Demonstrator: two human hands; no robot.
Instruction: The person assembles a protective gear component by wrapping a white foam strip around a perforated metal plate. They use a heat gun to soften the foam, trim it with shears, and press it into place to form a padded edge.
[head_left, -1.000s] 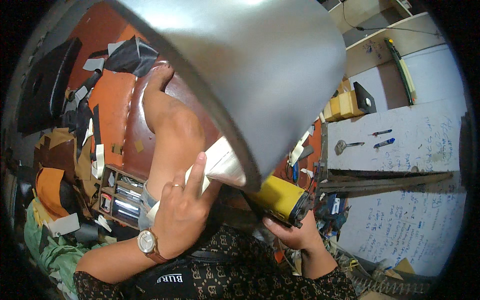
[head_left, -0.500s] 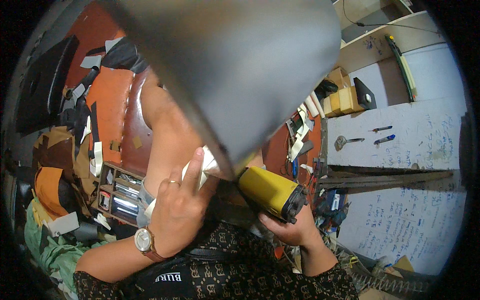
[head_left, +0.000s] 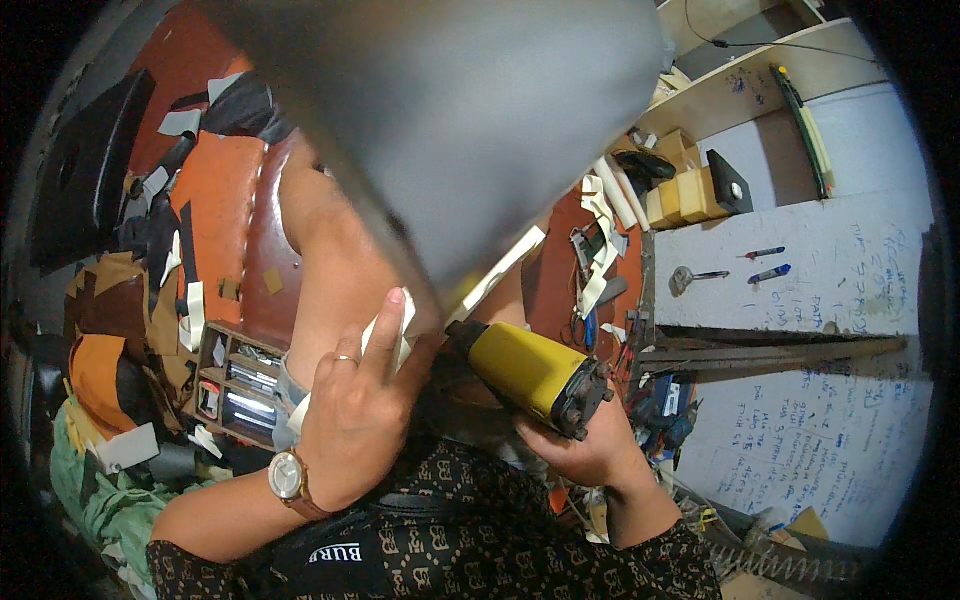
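Note:
A large dark grey panel, blurred by nearness, fills the top middle and tilts down to a corner above my lap. My left hand holds a cream strip at the panel's lower left edge, index finger stretched along it. Another length of cream strip runs up the panel's lower right edge. My right hand grips a yellow and black staple gun from beneath. Its black nose is close to the panel's lower corner; whether it touches I cannot tell.
At left, a wooden tray of metal pieces stands beside leather scraps. Right of the panel lie cream offcuts and hand tools. Foam blocks and pens rest on a pale surface. A coiled hose is at lower right.
The staple gun and my right hand have shifted slightly left, and its nose now shows. The panel has moved a little left, uncovering the cream strip on its right edge.

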